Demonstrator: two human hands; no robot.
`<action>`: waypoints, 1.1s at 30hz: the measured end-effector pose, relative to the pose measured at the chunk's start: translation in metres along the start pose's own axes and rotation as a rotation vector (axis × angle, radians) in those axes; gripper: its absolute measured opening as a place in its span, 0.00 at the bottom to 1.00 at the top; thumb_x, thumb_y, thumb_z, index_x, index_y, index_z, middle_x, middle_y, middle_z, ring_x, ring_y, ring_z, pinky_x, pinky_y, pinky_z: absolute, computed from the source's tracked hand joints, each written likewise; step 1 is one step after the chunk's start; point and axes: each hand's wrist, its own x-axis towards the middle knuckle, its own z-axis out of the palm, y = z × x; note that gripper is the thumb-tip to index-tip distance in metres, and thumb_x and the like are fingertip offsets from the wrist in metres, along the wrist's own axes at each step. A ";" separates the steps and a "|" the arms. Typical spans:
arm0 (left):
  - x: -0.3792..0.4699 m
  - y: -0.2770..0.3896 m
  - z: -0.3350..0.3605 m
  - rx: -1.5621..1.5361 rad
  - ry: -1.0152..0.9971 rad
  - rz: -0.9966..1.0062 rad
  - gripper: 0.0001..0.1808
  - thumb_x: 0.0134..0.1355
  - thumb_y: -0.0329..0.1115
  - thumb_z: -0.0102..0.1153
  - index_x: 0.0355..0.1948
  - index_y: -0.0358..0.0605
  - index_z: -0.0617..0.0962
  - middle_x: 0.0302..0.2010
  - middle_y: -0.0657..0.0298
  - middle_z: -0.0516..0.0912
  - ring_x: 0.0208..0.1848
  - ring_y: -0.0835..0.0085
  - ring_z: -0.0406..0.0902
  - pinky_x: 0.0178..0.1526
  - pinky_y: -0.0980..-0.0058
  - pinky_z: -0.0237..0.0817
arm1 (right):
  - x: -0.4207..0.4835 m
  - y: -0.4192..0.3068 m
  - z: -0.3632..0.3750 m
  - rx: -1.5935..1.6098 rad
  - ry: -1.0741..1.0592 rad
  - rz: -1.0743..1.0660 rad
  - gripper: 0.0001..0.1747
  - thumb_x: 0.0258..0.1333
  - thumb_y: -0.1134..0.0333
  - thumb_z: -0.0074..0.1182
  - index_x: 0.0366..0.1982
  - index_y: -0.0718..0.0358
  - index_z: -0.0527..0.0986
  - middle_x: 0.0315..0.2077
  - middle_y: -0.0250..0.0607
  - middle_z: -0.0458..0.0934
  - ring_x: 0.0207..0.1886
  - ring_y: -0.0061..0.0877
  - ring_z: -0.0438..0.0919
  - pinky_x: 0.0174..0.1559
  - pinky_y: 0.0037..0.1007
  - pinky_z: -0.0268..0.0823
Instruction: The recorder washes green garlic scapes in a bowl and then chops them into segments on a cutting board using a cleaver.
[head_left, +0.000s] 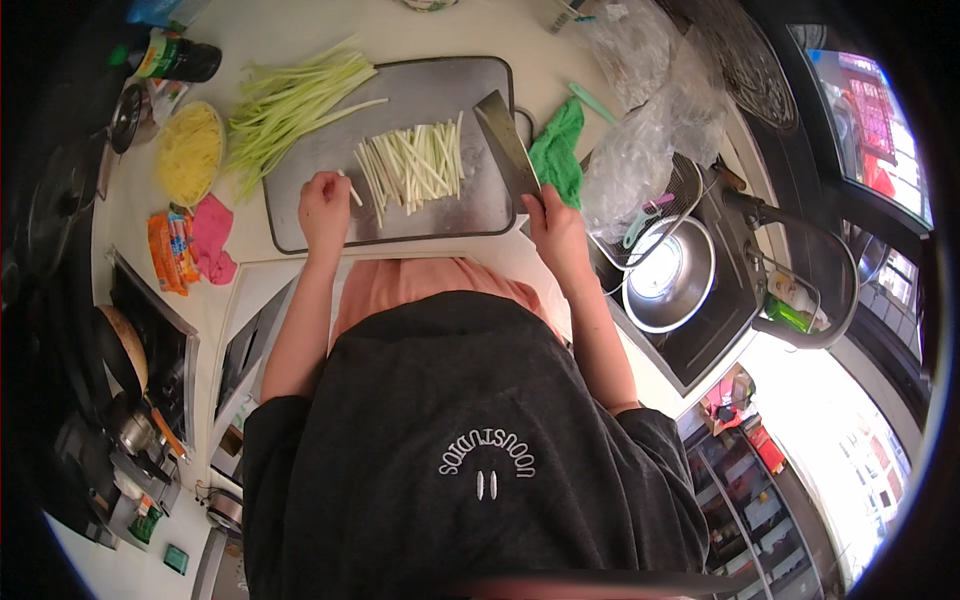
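My right hand (559, 229) grips the handle of a kitchen cleaver (506, 142), its broad blade slanting up and left over the right side of a grey metal cutting board (315, 214). At the board's left, my left hand (325, 214) has its fingers bent around a short pale stalk piece (355, 193). Between the hands lies a row of cut pale stalks (412, 165), mostly side by side with a few crossing on top. Long light-green vegetable stalks (300, 105) rest in a loose bunch over the board's upper left corner and the counter.
A bowl of yellow shreds (189, 154), a dark bottle (180, 60), a pink cloth (214, 236) and an orange packet (166, 251) stand left. Right are a green cloth (559, 150), a peeler-like green tool (592, 103), plastic bags (637, 172) and a sink (720, 322) holding a steel bowl (671, 292).
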 end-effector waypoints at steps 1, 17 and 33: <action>0.004 -0.008 0.007 0.001 0.012 0.000 0.08 0.57 0.37 0.59 0.31 0.44 0.82 0.30 0.60 0.81 0.39 0.60 0.78 0.44 0.62 0.68 | 0.002 -0.003 0.000 0.009 -0.007 0.001 0.13 0.65 0.62 0.54 0.33 0.65 0.71 0.21 0.59 0.78 0.25 0.56 0.78 0.27 0.51 0.68; -0.022 0.104 0.072 0.310 -0.185 -0.045 0.75 0.42 0.61 0.75 0.72 0.28 0.40 0.62 0.34 0.58 0.61 0.43 0.61 0.63 0.53 0.54 | -0.021 -0.010 0.034 0.012 -0.032 -0.041 0.12 0.65 0.62 0.52 0.33 0.64 0.69 0.16 0.58 0.75 0.22 0.56 0.77 0.25 0.52 0.69; -0.031 0.097 0.105 0.290 0.001 -0.077 0.73 0.41 0.53 0.73 0.72 0.28 0.38 0.64 0.41 0.56 0.64 0.48 0.53 0.65 0.51 0.42 | -0.046 -0.009 0.003 -0.070 -0.206 0.025 0.14 0.67 0.60 0.48 0.38 0.66 0.67 0.19 0.59 0.77 0.25 0.56 0.78 0.27 0.53 0.68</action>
